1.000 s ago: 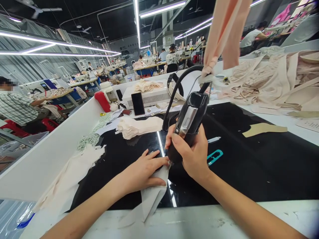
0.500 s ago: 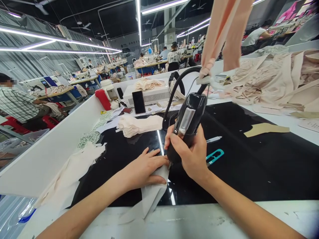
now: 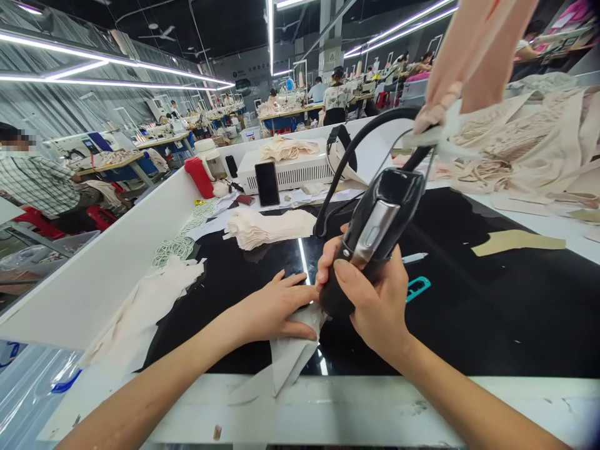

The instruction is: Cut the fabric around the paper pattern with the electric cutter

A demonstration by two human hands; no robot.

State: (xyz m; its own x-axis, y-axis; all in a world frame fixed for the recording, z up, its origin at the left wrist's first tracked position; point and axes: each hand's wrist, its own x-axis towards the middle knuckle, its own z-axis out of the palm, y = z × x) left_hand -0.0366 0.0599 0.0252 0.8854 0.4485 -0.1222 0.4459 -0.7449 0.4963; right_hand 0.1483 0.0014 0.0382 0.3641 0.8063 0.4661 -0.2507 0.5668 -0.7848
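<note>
Change over the last second: almost none at the work point. The right hand (image 3: 375,300) keeps its closed grip on the black handheld cutting tool (image 3: 370,234), tip down at the edge of the pale fabric piece (image 3: 288,350); the tool now leans a little further right. The left hand (image 3: 276,309) stays flat and open, pinning the fabric just beside the tip. Judgement: the pass along this edge is ongoing, not finished.

Edges and room: the fabric overhangs the near white bench (image 3: 356,406) edge. Teal snips (image 3: 417,287) lie near, right of the tool. A stack of cut pieces (image 3: 272,228) sits well apart behind. The black mat (image 3: 492,312) to the right lies open.
</note>
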